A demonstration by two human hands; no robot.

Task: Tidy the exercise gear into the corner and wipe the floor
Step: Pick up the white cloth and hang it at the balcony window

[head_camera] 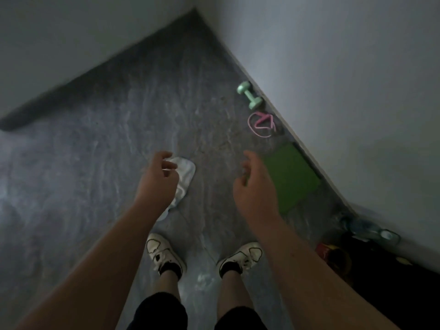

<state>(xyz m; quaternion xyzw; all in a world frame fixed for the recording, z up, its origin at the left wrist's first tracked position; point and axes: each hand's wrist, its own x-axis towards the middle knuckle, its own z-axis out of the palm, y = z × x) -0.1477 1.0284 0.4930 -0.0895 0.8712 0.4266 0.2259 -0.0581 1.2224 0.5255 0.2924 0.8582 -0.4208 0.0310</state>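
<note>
A mint green dumbbell [250, 95] lies on the grey floor against the right wall. A pink resistance band [262, 125] lies coiled just below it, followed by a flat green pad [292, 177] along the same wall. A white cloth [187, 173] appears to lie crumpled on the floor in front of my feet, partly hidden behind my left hand [159, 179]. That hand hovers over the cloth with its fingers loosely curled and apart. My right hand [252, 184] hangs open and empty, just left of the green pad.
The room's corner [195, 10] is at the top, where two pale walls meet. A clear plastic bottle [371, 231] lies by the right wall. Beside it are a dark bag and a red item [323, 248]. My white shoes [164, 253] stand at the bottom centre.
</note>
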